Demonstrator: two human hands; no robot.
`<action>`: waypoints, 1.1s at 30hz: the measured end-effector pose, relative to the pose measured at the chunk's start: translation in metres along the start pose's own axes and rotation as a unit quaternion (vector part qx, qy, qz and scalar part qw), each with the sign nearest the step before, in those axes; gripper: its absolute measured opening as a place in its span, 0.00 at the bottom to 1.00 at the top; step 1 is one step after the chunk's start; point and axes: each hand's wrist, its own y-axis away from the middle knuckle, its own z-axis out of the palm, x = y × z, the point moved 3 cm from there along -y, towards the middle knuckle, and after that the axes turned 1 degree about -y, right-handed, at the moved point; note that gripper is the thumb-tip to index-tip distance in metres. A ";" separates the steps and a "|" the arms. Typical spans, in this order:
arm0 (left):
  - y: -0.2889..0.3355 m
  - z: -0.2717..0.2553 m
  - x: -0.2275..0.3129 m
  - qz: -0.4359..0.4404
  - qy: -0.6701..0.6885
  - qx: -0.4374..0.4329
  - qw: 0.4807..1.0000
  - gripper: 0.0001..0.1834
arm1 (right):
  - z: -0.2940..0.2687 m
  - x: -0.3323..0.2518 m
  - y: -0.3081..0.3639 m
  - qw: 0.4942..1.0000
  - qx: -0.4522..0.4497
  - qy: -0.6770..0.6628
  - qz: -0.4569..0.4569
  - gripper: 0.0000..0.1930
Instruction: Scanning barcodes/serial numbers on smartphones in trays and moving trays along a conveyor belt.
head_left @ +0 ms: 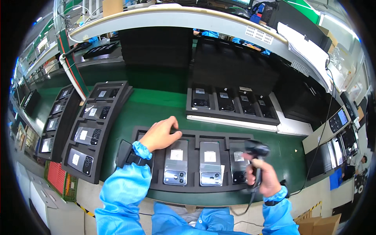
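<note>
My right hand (267, 178) grips a black handheld barcode scanner (256, 149), its head slightly blurred and over the right end of a black foam tray (194, 188). In that tray lie smartphones with white labels on their backs: a left one (176, 162), a middle one (210, 162) and a right one (239, 168), partly covered by the scanner. A white slip sticks out beside the middle phone. My left hand (159, 134) hovers over the tray's far left part, thumb and forefinger apart, nothing visible between them. My left forearm hides the tray's left end.
Another phone tray (231, 114) sits on a white ledge at the back right, before tall stacks of black trays (156, 47). Two more phone trays (102, 129) stand at left. A shelf (180, 16) spans overhead. The scanner's cable (247, 209) hangs near my lap.
</note>
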 end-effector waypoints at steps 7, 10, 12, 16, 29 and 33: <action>0.017 0.015 -0.014 0.032 -0.084 0.085 0.992 0.14 | 0.115 0.080 -0.048 0.977 -0.099 0.124 0.142 0.13; 0.016 0.017 -0.015 0.037 -0.095 0.092 0.991 0.13 | 0.129 0.096 -0.050 0.968 -0.110 0.139 0.178 0.12; 0.016 0.017 -0.015 0.036 -0.102 0.091 0.990 0.13 | 0.128 0.097 -0.046 0.969 -0.105 0.145 0.168 0.13; 0.017 0.018 -0.012 0.049 -0.112 0.098 0.988 0.15 | 0.114 0.086 -0.033 0.971 -0.132 0.156 0.127 0.27; 0.014 0.022 -0.006 0.043 -0.108 0.102 0.988 0.11 | 0.127 0.103 -0.057 0.966 -0.117 0.179 0.147 0.16; 0.015 0.020 -0.006 0.031 -0.116 0.103 0.987 0.11 | 0.130 0.104 -0.047 0.961 -0.119 0.184 0.170 0.14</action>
